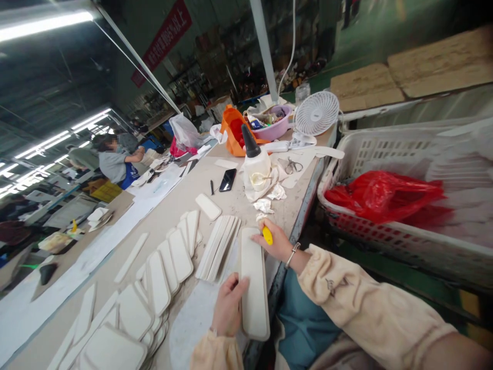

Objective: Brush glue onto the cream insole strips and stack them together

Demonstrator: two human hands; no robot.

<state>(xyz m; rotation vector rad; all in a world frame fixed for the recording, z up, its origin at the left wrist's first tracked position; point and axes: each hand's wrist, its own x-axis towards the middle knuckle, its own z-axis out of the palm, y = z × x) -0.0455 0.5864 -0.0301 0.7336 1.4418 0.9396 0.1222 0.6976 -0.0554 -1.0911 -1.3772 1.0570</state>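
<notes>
A long cream-white panel [254, 298] with rounded corners lies along the table's right edge in front of me. My left hand [231, 303] pinches its left edge between thumb and fingers. Near the panel's far end, my right hand [275, 239] is closed around a yellow-handled tool [267, 235]; its working end is hidden. The right fingertips rest on or just over the panel. Left of it stands a tight stack of similar panels [217, 246], and farther left a row of overlapping panels [157, 277] is fanned out.
Beyond my hands stand a white bottle with a black nozzle [256, 162], a phone [228, 180], scissors [295, 165], an orange bag [233, 131], a purple basin [273, 131] and a fan [316, 114]. A white plastic crate [358, 146] flanks the table's right side. Another person [115, 164] works far left.
</notes>
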